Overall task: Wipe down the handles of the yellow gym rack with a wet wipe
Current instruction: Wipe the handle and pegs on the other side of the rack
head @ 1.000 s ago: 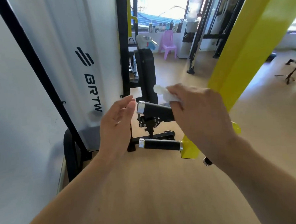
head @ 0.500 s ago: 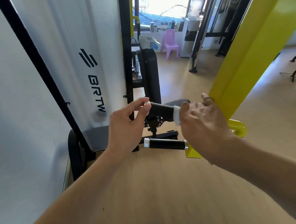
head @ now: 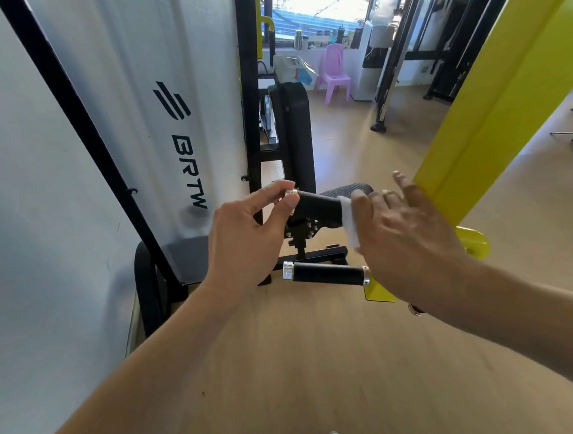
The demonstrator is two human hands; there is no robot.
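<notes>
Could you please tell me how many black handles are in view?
2: the upper handle between both hands, and the lower handle just beneath it. Others may be hidden.

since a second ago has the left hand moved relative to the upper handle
Yes. The left hand has moved right onto the upper handle, now pinching its silver end cap; earlier it hovered open just left of it.

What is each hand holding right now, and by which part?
Left hand pinches the silver end cap of the upper handle. Right hand holds the wet wipe wrapped round that handle's other end.
</notes>
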